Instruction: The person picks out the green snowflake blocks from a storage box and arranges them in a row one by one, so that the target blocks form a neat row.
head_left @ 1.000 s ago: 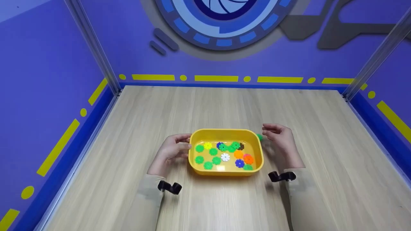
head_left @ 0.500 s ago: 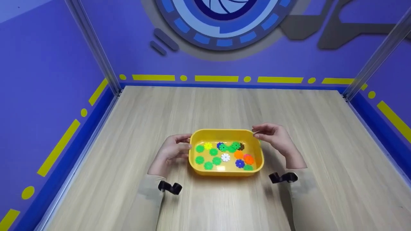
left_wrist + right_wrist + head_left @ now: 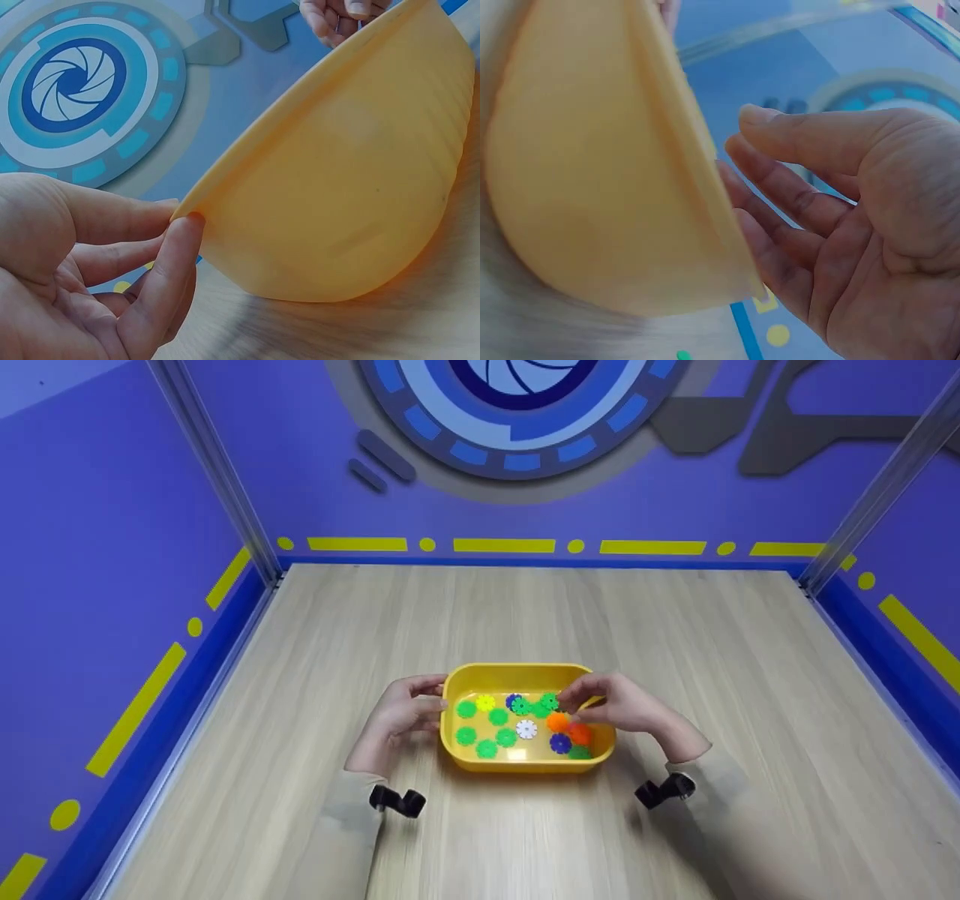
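Note:
A yellow plastic basin (image 3: 517, 678) stands on the table with several notched plastic discs in it. Among them are green discs (image 3: 466, 736), a white one (image 3: 526, 729), a yellow one (image 3: 486, 703), a blue one (image 3: 560, 743) and an orange one (image 3: 558, 723). My left hand (image 3: 401, 709) pinches the basin's left rim, thumb against fingers, as the left wrist view confirms. Over the basin's right side hangs my right hand (image 3: 626, 706), fingertips just above the discs. No piece shows between its loosely bent fingers (image 3: 780, 187) in the right wrist view.
The pale wooden table (image 3: 360, 622) has blue printed walls (image 3: 300, 495) at its back and sides. In the right wrist view a small green piece (image 3: 682, 355) lies outside the basin. Black wrist mounts sit on both sleeves.
From beside the basin's right end, my right hand has moved left over the rim and into the space above the discs. The left hand and the basin have stayed put.

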Demonstrator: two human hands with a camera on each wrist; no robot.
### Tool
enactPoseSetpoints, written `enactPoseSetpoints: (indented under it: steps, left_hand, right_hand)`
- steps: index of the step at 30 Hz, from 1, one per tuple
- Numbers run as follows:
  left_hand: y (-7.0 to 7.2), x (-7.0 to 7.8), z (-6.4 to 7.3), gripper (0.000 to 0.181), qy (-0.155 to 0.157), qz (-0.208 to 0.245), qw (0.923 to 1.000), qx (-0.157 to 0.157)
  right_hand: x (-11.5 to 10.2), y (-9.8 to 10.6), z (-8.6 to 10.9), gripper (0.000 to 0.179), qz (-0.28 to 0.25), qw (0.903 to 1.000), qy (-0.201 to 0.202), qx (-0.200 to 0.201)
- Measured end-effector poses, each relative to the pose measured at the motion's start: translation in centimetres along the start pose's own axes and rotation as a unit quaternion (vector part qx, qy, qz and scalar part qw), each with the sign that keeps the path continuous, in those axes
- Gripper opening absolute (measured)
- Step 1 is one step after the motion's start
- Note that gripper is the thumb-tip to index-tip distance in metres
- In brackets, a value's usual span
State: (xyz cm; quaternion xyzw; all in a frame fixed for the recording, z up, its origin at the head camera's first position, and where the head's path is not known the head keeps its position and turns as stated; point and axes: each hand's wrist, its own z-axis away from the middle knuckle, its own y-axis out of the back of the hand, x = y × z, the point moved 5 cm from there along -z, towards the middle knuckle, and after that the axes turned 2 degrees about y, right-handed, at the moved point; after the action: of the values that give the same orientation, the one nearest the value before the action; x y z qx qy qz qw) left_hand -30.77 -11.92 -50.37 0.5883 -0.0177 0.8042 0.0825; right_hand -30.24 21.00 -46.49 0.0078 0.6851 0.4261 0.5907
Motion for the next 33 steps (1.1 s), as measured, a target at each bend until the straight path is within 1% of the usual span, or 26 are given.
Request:
enactPoseSetpoints:
  steps: [3, 5, 8, 9, 12, 15, 17, 19, 22, 25, 30, 33]
  left_hand:
    - [0.0, 0.0, 0.0, 0.051, -0.006, -0.005, 1.0000, 0.002]
    - [0.0, 0.0, 0.0, 0.051, -0.004, -0.001, 1.0000, 0.003]
    - [-0.1, 0.0, 0.0, 0.050, -0.005, 0.003, 1.0000, 0.003]
    - [-0.1, 0.0, 0.0, 0.050, -0.005, 0.004, 1.0000, 0.003]
    - [-0.1, 0.0, 0.0, 0.051, -0.006, 0.004, 1.0000, 0.002]
    - [0.0, 0.1, 0.1, 0.051, -0.004, 0.003, 1.0000, 0.002]
    - [0.0, 0.1, 0.1, 0.052, -0.003, 0.001, 1.0000, 0.001]
    - [0.0, 0.0, 0.1, 0.051, -0.003, 0.001, 1.0000, 0.000]
    - [0.0, -0.1, 0.0, 0.051, 0.000, 0.004, 1.0000, 0.001]
    - [0.0, -0.2, 0.0, 0.051, 0.004, 0.009, 0.9999, 0.003]
    - [0.0, -0.1, 0.0, 0.052, 0.007, 0.009, 0.9999, 0.002]
    - [0.0, 0.0, 0.1, 0.053, 0.007, 0.008, 0.9999, 0.000]
  right_hand:
    - [-0.5, -0.7, -0.1, 0.024, 0.033, 0.9990, 0.010, -0.029]
    - [-0.8, -1.2, -0.1, 0.022, 0.067, 0.9966, 0.017, -0.043]
    - [-1.3, -1.9, -0.2, 0.020, 0.127, 0.9897, 0.025, -0.062]
    - [-1.4, -2.2, -0.2, 0.020, 0.147, 0.9865, 0.021, -0.069]
    - [-1.6, -2.9, -0.2, 0.024, 0.211, 0.9731, 0.007, -0.092]
    - [-1.7, -3.6, -0.3, 0.026, 0.273, 0.9553, -0.007, -0.114]
    - [-1.9, -3.9, -0.4, 0.026, 0.305, 0.9445, -0.009, -0.121]
    - [-1.9, -4.2, -0.6, 0.024, 0.330, 0.9358, -0.010, -0.124]
    - [-1.8, -4.5, -0.9, 0.021, 0.352, 0.9271, -0.012, -0.128]
    - [-1.7, -4.7, -1.1, 0.022, 0.362, 0.9224, -0.012, -0.135]
    - [-1.7, -4.8, -1.2, 0.024, 0.363, 0.9211, 0.002, -0.141]
    - [-1.5, -4.7, -1.4, 0.020, 0.360, 0.9220, 0.006, -0.141]
